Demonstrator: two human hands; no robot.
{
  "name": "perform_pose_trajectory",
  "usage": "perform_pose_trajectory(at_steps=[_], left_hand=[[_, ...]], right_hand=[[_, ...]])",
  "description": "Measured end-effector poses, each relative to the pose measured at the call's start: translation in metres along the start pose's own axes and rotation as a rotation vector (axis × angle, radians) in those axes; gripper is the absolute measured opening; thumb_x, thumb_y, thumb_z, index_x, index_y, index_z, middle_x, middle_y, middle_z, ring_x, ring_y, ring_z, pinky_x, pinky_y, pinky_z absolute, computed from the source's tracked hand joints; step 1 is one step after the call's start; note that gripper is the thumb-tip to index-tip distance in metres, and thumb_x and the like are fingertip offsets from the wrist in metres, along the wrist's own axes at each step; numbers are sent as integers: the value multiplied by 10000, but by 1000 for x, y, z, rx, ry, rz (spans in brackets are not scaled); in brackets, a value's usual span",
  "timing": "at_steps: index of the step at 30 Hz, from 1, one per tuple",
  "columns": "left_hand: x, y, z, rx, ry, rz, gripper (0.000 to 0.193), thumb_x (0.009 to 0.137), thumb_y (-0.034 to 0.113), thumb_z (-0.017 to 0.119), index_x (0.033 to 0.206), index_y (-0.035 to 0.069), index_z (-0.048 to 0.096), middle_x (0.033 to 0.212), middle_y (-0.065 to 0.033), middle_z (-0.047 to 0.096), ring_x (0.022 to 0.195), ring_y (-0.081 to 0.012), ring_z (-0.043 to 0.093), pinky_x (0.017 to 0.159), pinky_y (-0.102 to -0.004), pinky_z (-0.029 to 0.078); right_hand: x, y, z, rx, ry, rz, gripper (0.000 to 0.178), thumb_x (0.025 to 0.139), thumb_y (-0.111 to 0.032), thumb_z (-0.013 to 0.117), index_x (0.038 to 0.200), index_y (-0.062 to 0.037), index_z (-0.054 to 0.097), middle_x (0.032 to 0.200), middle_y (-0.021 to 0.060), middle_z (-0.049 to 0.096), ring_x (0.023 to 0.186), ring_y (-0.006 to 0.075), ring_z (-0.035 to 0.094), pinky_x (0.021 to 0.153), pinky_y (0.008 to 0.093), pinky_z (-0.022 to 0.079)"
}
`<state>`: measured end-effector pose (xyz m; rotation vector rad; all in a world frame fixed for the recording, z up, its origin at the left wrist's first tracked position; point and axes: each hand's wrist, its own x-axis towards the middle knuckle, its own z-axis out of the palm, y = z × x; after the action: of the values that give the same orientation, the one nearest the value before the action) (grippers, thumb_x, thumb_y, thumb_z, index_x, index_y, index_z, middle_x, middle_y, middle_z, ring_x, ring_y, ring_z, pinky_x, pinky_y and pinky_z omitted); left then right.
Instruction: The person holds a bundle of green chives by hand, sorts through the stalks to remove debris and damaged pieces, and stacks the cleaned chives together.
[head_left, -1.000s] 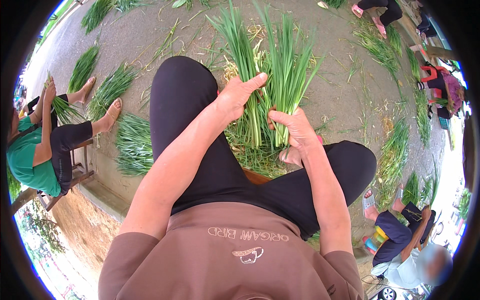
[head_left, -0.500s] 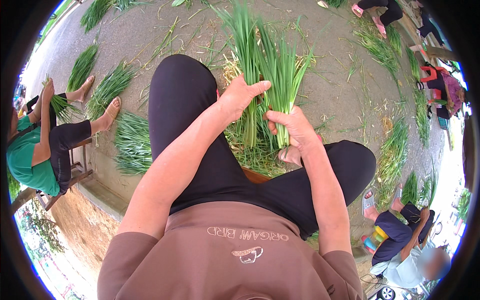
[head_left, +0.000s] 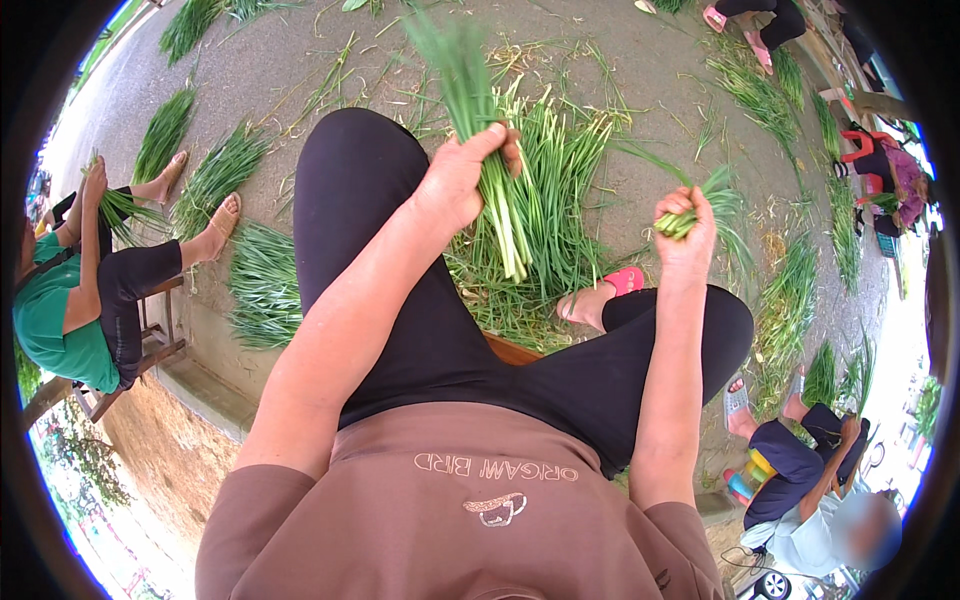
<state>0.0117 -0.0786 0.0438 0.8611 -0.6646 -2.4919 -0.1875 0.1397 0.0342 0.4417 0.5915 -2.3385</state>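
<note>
My left hand (head_left: 468,178) is closed round a bunch of long green chives (head_left: 506,232), the pale stem ends pointing down toward me and the leafy tops blurred at the far side. Off to the right, my right hand (head_left: 686,234) is a fist round a smaller bunch of chives (head_left: 722,208). Its cut-looking stem ends face me while the leaves fan out behind, smeared by motion. Between the two hands, a loose pile of chives (head_left: 562,180) lies on the ground in front of my knees, apart from the right hand.
My foot in a pink slipper (head_left: 626,281) rests right of the pile. Several chive heaps (head_left: 262,285) lie at left, others (head_left: 788,300) at right. A person in a green top (head_left: 70,305) sits at left holding chives; another person (head_left: 800,490) sits at lower right.
My hands have parted: the right one has swung to the right with its bunch, now tipped away from me. My left hand stays near its place, its bunch shifted slightly. The pile is uncovered.
</note>
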Motion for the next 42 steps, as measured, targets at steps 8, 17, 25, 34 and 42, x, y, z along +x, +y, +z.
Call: perform_pose_trajectory(at_steps=[8, 17, 25, 34, 42], left_hand=[[-6, 12, 4, -111, 48, -15, 157, 900, 58, 529, 1055, 47, 505, 1004, -89, 590, 839, -202, 609, 796, -415, 549], [-9, 5, 6, 109, -108, -201, 307, 850, 85, 626, 1148, 78, 552, 980, -94, 603, 864, -220, 619, 810, -422, 550], [-14, -4, 8, 279, -141, -238, 343, 845, 104, 644, 1170, 74, 537, 1042, -90, 621, 871, -226, 633, 754, -406, 548], [-12, -5, 6, 266, -155, -210, 316, 871, 57, 590, 1180, 44, 523, 1097, -100, 604, 968, -233, 602, 829, -411, 518], [-3, -11, 0, 139, -153, -254, 290, 892, 70, 553, 1177, 24, 517, 1116, -114, 591, 1010, -260, 587, 865, -434, 496]], right_hand=[[-1, -36, -1, 101, 19, -124, 108, 874, -72, 578, 945, 0, 540, 776, 62, 565, 575, 119, 494, 503, 258, 440], [-22, 48, 15, -582, -56, 445, 196, 822, -87, 662, 976, -11, 568, 785, 68, 596, 602, 101, 545, 545, 263, 521], [-55, 99, 26, -843, -254, 456, 306, 787, -84, 713, 1059, -49, 579, 926, 39, 626, 794, 152, 618, 703, 310, 540], [-57, 98, 26, -838, -309, 546, 474, 784, -25, 690, 1216, -55, 497, 1024, 69, 600, 875, 178, 631, 733, 333, 563], [-57, 103, 25, -841, -303, 551, 433, 786, -44, 697, 1182, -30, 523, 1011, 67, 628, 876, 170, 629, 745, 329, 550]])
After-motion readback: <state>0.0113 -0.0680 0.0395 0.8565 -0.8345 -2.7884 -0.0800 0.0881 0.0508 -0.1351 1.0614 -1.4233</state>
